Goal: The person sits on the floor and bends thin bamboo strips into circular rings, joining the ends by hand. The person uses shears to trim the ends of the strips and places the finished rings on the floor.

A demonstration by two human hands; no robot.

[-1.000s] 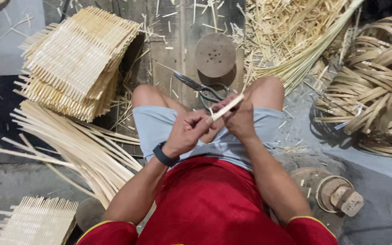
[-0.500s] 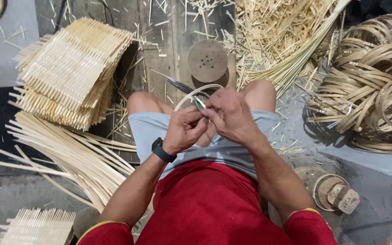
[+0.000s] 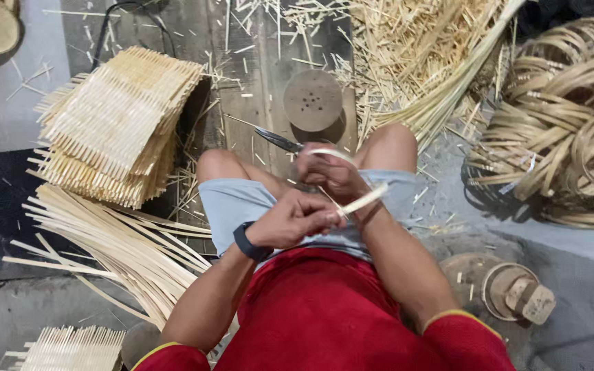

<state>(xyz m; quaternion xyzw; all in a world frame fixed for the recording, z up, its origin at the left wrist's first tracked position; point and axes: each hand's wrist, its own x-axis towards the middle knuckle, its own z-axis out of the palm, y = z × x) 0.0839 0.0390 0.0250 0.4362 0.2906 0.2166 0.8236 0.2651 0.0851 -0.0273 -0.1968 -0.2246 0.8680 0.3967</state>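
- My left hand (image 3: 295,218) is closed around one end of a thin, pale bamboo strip (image 3: 362,201), pinching it just above my lap.
- My right hand (image 3: 330,172) is closed on a dark-bladed knife (image 3: 280,141), and the strip curls up in a loop over its knuckles.
- I judge the strip light and springy. It bends without snapping but would likely split along the grain or slip if pinched loosely, so I hold it close to the worked end, fingers clear of the blade.
- I see no container holding anything. To my left on the floor lie a stack of woven pale bamboo mats (image 3: 115,127) and a fan of long loose bamboo slats (image 3: 115,244).
- To my right sits a heap of coiled bamboo hoops (image 3: 562,124), and ahead a round brown wooden block (image 3: 313,101).
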